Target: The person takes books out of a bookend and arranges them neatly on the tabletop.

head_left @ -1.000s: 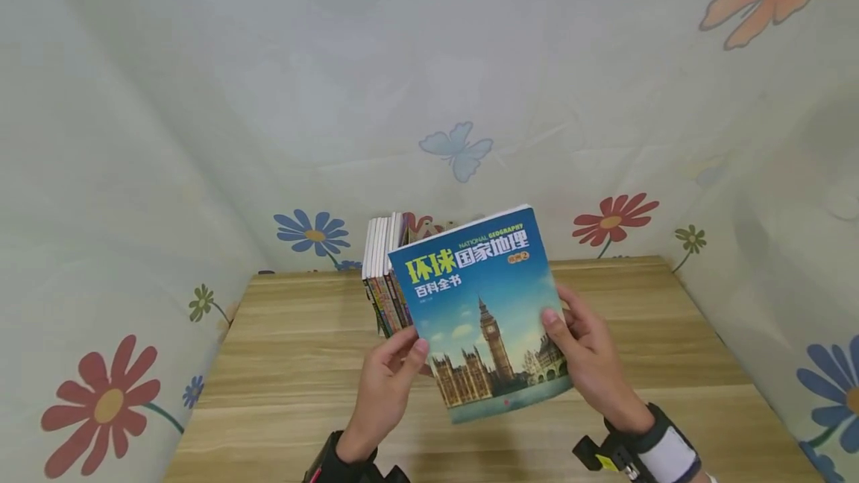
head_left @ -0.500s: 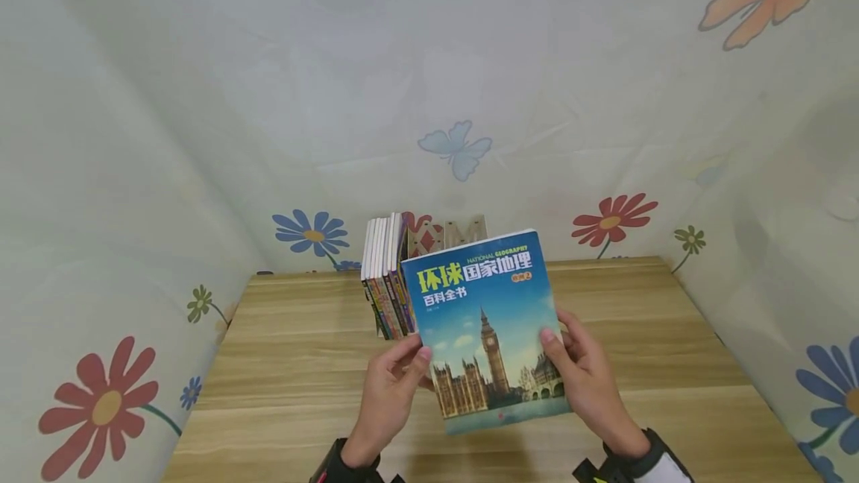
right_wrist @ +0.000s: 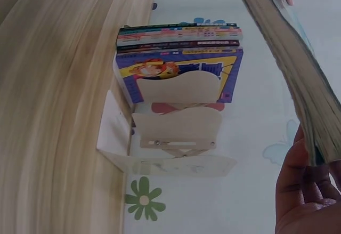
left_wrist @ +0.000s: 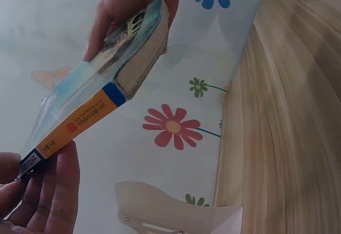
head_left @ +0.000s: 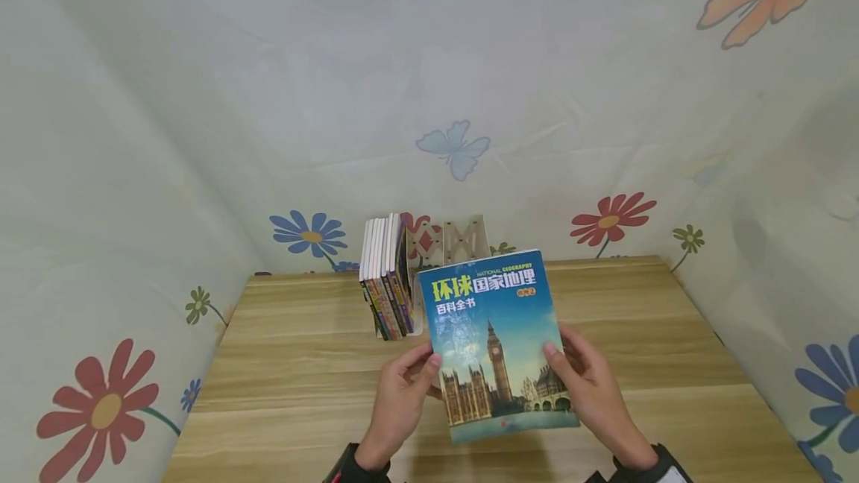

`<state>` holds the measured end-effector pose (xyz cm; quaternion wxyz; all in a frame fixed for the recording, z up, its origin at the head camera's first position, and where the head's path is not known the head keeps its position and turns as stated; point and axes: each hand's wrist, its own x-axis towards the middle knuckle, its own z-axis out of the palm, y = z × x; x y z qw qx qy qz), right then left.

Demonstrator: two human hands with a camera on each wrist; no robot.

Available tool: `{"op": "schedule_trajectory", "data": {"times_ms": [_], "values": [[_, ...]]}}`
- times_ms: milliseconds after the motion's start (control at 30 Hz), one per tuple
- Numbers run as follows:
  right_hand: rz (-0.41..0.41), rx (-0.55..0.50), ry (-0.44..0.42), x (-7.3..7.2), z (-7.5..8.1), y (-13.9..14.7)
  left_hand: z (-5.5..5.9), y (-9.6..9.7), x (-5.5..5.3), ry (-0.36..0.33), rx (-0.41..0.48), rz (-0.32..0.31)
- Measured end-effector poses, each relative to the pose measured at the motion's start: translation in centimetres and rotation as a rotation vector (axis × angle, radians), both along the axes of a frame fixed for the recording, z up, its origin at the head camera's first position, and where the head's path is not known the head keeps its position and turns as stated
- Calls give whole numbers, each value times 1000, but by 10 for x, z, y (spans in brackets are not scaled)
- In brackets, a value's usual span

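Both of my hands hold a thick paperback book, its blue clock-tower cover facing me and tilted slightly. My left hand grips the left edge, thumb on the cover and fingers behind. At the right edge, my right hand pinches the book the same way. The left wrist view shows its orange and blue spine; the page edges appear in the right wrist view. Behind it, a cream folding book rack stands on the table, partly hidden in the head view.
Several thin books stand upright together at the rack's left side. The wooden table meets flower-printed cloth walls at the back and sides.
Both hands have lowered the book and shifted it slightly right. It also leans less to one side. More of the rack and standing books now shows behind it.
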<state>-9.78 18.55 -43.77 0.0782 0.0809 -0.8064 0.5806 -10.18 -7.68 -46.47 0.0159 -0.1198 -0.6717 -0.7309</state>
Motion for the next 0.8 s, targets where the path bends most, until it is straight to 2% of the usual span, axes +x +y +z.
{"op": "schedule_trajectory", "data": {"times_ms": [233, 467, 567, 633, 800], "values": [[2, 3, -51, -1, -13, 4, -11, 3, -3, -60, -16, 3], [-34, 36, -134, -2, -27, 7, 2, 5, 3, -129, -78, 13], [-38, 43, -169, -2, -33, 7, 0, 5, 3, -160, -92, 12], [-40, 61, -192, -3, -35, 7, -4, 6, 2, -176, -97, 13], [-50, 131, -244, -5, -40, 8, -34, 4, -7, -204, -113, 21]]}}
